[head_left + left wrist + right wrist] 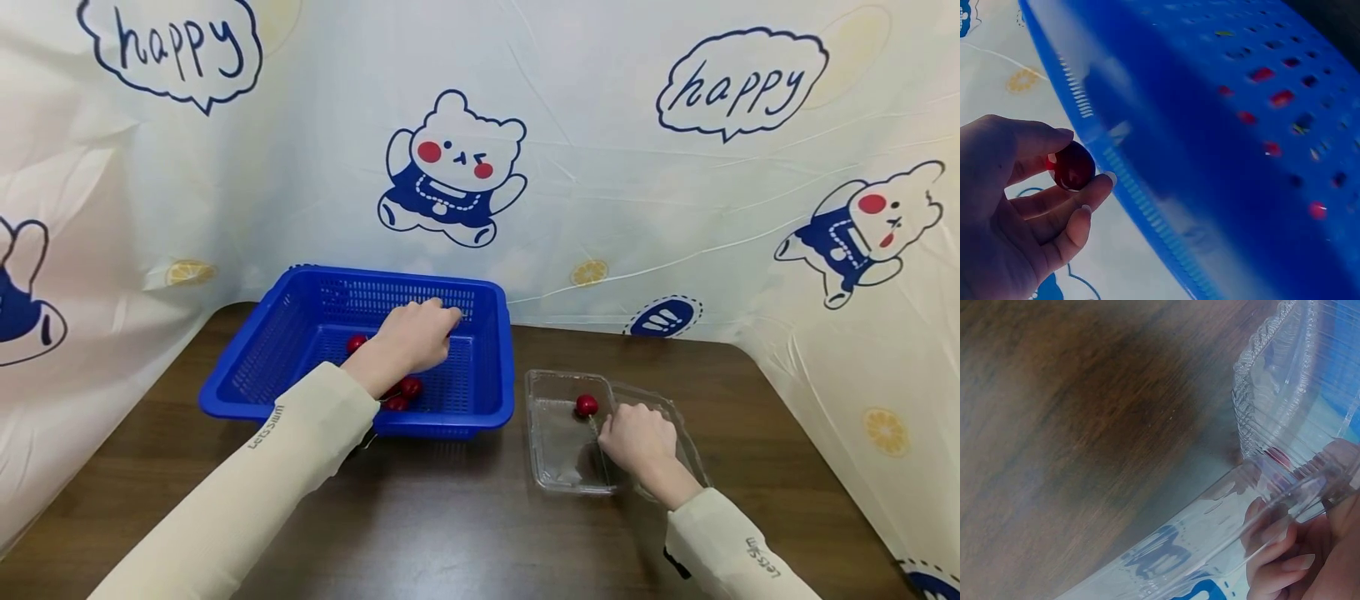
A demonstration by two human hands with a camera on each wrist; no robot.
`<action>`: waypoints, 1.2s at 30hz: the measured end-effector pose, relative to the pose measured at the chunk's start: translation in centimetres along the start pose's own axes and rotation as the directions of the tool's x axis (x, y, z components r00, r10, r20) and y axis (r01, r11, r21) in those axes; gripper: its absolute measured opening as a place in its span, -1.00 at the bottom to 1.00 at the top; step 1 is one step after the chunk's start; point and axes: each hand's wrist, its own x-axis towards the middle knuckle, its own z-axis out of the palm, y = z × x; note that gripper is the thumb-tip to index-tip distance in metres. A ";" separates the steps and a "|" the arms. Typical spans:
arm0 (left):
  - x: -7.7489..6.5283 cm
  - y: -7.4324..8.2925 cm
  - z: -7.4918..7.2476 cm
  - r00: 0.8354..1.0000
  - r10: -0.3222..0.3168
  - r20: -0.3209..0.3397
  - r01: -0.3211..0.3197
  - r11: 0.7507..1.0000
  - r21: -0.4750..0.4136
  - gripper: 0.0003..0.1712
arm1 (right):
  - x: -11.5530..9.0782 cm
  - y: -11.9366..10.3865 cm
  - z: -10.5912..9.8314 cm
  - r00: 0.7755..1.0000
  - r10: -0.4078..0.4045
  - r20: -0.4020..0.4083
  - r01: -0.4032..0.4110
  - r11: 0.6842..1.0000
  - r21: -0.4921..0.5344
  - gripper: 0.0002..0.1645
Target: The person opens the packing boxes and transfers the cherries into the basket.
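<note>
My left hand (417,335) is raised over the blue plastic basket (512,350) and pinches a dark red cherry (1076,167) between thumb and fingers, plain in the left wrist view. More cherries (410,387) lie on the basket floor, partly hidden by my left arm. To the right, my right hand (641,442) grips the edge of a clear plastic box (534,450) where its folded-back lid (693,442) joins. Inside that box, near the right side, sits one cherry (587,406). In the right wrist view the fingers (1297,562) curl at the clear plastic.
The basket and box stand side by side on a dark brown wooden table (450,533). A pale printed cloth (585,167) with cartoon bears hangs behind the table and along both sides.
</note>
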 end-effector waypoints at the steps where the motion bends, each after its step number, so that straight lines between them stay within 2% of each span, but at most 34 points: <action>1: -0.1 -0.2 0.1 1.000 -0.002 0.001 0.002 1.000 0.002 -0.53 | 0.0 0.0 0.0 1.000 -0.001 0.004 0.001 1.000 0.000 -0.52; 9: -0.7 -2.1 0.7 1.000 -0.022 -0.005 0.022 0.999 0.032 -0.60 | 0.0 0.1 -0.1 1.000 -0.004 -0.009 0.005 1.000 0.010 -0.53; 22: -1.8 -5.1 2.0 0.995 -0.084 0.052 0.083 0.996 0.020 -0.62 | -0.3 0.3 0.3 1.000 -0.004 -0.001 0.004 1.000 0.019 -0.52; 36: -2.3 -6.1 1.8 0.988 -0.106 0.115 0.103 0.994 0.026 -0.65 | -0.1 0.2 0.0 1.000 -0.011 -0.013 0.011 1.000 0.012 -0.52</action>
